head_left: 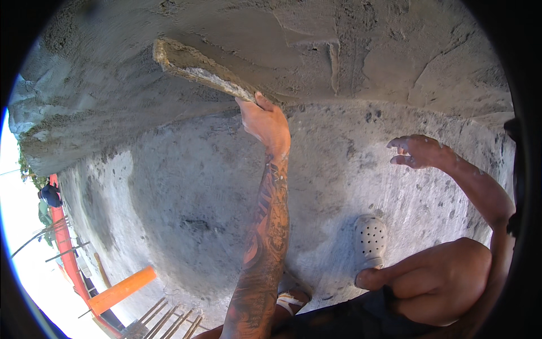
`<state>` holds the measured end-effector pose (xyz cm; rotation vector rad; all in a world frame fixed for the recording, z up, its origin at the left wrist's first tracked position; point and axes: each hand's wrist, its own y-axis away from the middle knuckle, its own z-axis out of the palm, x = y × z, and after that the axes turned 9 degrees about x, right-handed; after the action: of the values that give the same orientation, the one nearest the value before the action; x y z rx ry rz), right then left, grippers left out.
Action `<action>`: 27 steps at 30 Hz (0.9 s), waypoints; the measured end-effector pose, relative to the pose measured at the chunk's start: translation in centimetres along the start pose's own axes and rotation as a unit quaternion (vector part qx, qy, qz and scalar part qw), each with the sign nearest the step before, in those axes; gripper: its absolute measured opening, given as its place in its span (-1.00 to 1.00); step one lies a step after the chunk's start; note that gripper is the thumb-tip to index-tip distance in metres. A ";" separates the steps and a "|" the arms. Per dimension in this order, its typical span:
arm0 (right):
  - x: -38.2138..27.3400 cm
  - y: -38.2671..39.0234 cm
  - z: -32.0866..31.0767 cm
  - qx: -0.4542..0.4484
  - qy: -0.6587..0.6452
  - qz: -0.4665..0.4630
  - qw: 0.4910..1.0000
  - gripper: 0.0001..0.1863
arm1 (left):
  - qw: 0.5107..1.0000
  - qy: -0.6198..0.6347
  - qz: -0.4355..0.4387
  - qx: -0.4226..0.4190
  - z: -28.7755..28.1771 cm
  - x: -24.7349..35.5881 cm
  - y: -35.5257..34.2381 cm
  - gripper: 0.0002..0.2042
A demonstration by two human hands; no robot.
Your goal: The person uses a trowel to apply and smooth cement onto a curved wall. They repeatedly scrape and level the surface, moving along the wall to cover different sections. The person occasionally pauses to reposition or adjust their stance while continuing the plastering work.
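My left hand (pixel 264 121) grips the near end of a long, narrow board (pixel 200 70) caked in grey-brown cement, which angles up and left against the wet plaster (pixel 372 51) of the wall. The plaster is uneven, with ridges and streaks. My right hand (pixel 413 152) hangs in the air to the right over the pale, speckled concrete, fingers apart and loosely curved, holding nothing. Bits of pale residue cling to its fingers and forearm.
Below me are the speckled concrete floor (pixel 186 186) and my light perforated clog (pixel 370 240). At left are an orange bar (pixel 121 288), metal rods (pixel 169 322), a long red beam (pixel 69 254) along an edge, and a person in dark blue (pixel 51 195) in the distance.
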<state>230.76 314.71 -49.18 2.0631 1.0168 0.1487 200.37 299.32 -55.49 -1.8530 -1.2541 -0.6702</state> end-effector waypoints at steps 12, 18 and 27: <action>-0.9 0.3 -0.5 0.015 0.023 -0.005 1.000 -0.38 | 0.996 0.062 0.046 -0.051 2.3 4.1 5.9 -0.67; -0.2 0.2 -1.6 0.065 0.004 -0.003 0.998 -0.39 | 0.994 0.084 -0.002 -0.065 -4.1 2.7 2.1 -0.77; 1.8 1.4 -0.9 0.049 0.010 0.046 0.998 -0.40 | 0.984 -0.059 0.130 0.107 -7.5 -9.7 -12.6 -0.68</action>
<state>232.43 316.12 -48.03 2.2034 0.9574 0.1696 185.05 290.61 -54.90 -1.8536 -1.0849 -0.2768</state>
